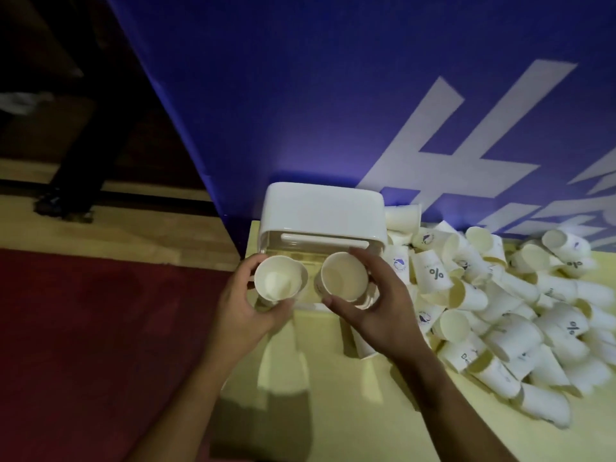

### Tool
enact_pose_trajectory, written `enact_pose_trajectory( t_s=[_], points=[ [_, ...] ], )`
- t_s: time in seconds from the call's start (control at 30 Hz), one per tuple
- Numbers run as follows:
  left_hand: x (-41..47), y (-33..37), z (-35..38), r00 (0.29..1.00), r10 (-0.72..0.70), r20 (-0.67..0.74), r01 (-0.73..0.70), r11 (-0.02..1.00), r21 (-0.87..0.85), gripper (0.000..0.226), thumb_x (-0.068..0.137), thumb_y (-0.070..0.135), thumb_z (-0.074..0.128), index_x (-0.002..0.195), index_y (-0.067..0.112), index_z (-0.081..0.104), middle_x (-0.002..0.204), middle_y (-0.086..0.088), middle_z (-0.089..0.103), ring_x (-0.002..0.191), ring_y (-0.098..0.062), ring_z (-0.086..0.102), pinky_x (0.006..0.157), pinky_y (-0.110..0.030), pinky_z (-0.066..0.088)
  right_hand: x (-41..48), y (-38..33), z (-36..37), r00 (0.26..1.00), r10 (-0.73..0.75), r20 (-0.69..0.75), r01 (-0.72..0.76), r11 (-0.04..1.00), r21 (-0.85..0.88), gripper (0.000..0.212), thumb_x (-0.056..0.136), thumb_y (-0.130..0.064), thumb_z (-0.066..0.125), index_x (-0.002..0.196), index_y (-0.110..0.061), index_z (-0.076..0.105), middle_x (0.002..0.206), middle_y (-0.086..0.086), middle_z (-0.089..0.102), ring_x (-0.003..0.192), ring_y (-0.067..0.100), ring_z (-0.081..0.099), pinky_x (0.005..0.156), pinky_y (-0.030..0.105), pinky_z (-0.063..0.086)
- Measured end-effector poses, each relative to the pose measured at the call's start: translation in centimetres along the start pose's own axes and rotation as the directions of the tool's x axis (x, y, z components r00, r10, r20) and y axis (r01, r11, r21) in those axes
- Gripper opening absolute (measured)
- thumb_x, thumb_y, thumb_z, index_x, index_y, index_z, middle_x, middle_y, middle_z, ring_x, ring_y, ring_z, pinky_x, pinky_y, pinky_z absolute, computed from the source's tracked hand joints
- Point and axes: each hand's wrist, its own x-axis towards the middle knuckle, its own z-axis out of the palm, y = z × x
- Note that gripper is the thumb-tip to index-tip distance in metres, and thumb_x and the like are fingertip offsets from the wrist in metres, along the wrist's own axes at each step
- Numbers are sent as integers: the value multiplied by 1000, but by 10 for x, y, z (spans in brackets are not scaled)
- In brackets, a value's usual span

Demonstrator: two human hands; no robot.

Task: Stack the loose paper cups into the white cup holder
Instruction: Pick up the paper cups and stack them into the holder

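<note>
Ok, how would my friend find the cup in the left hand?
Find the big blue wall; at its foot the white cup holder stands on the yellow table. Right before it, the left hand grips the left cup and the right hand the right cup, both upright. Yours is nearest the table's edge and farthest from the heap of loose cups.
</note>
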Motion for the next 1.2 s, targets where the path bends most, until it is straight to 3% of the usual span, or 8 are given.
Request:
enact_pose_trajectory(
  t_s=[0.17,0.47,0.53,0.67,0.9,1.03,1.13,1.2],
  points=[
    [9,-16,3,1000,19,-19,-18,999,42,75,67,27,93,131,29,55,128,11,63,115,-11,62,93,-35,53,-2,5,14,1000,14,8,-14,1000,-12,76,69,-40,93,135,-24,58,127,-20,61,118,0,58,94,16,47],
    [35,-44,28,998,33,52,-45,966,255,79,66,31,95,136,22,58,129,12,58,113,1,52,87,4,32,-5,14,18,997,71,-15,-72,997,-20,73,69,-39,93,133,-24,59,127,-18,63,116,-2,58,90,7,43],
    [36,-53,32,997,22,70,-42,954,296,80,66,34,94,136,18,58,132,8,60,116,-5,56,89,-1,36,-4,16,17,997,79,-14,-79,997,-20,73,70,-39,93,133,-25,59,126,-18,63,115,0,59,90,9,44],
    [40,-73,42,995,-50,90,17,943,332,78,66,41,93,133,26,57,130,9,62,114,-14,62,87,-36,56,-2,21,18,995,97,-14,-98,995,-31,74,70,-41,92,133,-25,59,127,-15,63,116,1,59,91,11,45],
    [40,-70,60,994,-109,22,89,896,436,81,67,53,89,128,12,57,126,-5,64,111,-25,65,77,-27,49,3,27,29,995,96,-35,-97,995,-20,78,70,-49,89,137,-26,57,130,-15,62,120,4,58,95,21,50],
    [37,-67,57,988,-139,65,98,899,428,88,70,60,82,136,14,48,133,2,57,114,-16,61,77,-25,47,11,25,45,997,63,-54,-64,998,-27,79,71,-49,89,138,-25,55,131,-16,60,122,5,57,97,26,50],
    [31,-79,39,978,-174,114,131,941,310,83,83,21,79,152,21,34,145,7,49,126,-12,56,97,-32,53,14,22,60,999,30,-41,-31,999,-25,79,71,-43,91,138,-22,55,129,-14,61,119,5,58,96,24,50],
    [25,-84,28,974,-212,84,192,960,205,74,86,-1,66,151,23,40,142,3,54,125,-13,59,103,-42,53,15,21,70,1000,8,-11,-8,999,-48,80,71,-45,90,139,-22,54,130,-13,60,120,5,57,97,24,49]
  ],
)
